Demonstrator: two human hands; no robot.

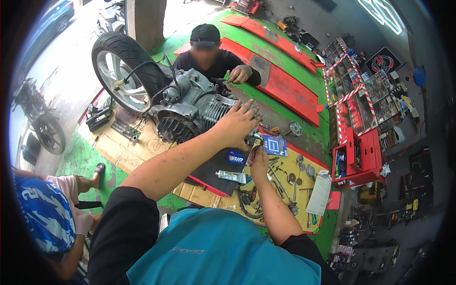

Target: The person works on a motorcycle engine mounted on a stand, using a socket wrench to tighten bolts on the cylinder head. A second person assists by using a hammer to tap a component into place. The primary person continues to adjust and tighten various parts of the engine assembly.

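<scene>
A grey scooter engine (190,92) with a finned cylinder (217,110) and a black fan (176,128) lies on the bench, joined to a wheel with a black tyre (140,66). My left hand (239,121) rests flat on the cylinder end, its fingers stretched out. Just nearer to me, my right hand (259,160) is closed below a shiny metal part (255,138) at the engine's end; what it grips is mostly hidden. A silver tube (231,176) and a blue box (236,157) lie left of my right hand.
Across the engine, a person in a black cap (205,34) holds a dark tool in one hand (240,74). Loose tools and metal parts cover the yellowish bench top (280,164), beside a blue packet (275,145). Another person in a blue-and-white top (45,213) is at left. A red tool cabinet (363,159) stands right.
</scene>
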